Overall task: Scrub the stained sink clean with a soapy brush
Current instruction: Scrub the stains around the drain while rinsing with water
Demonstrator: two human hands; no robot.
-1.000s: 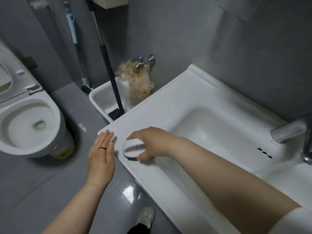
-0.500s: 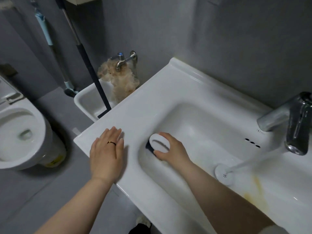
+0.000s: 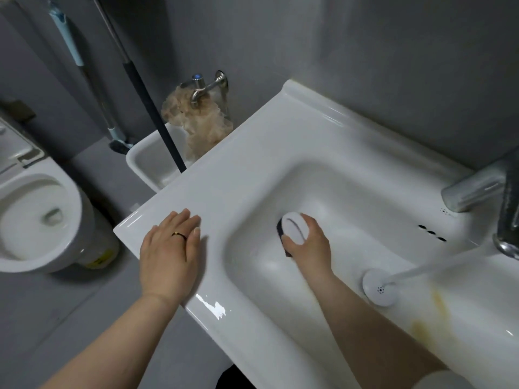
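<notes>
Your right hand (image 3: 307,242) covers most of the brush (image 3: 292,230), so you can't see its bristles well. The faucet (image 3: 483,189) and the sink (image 3: 252,178) run off the right edge. The toilet (image 3: 36,217) is cut off on the left. The mop handle (image 3: 146,88) runs off the top.

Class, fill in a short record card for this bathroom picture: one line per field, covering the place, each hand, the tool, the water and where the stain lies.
Place: white sink against a grey wall
Left hand: flat on the sink's rim, ring on one finger
Right hand: inside the basin, gripping the brush
Brush: white top, dark bristles, pressed to the basin floor
Tap: running, its stream landing on the drain cap
Stain: yellow-brown, on the basin wall near the drain, apart from the brush
</notes>
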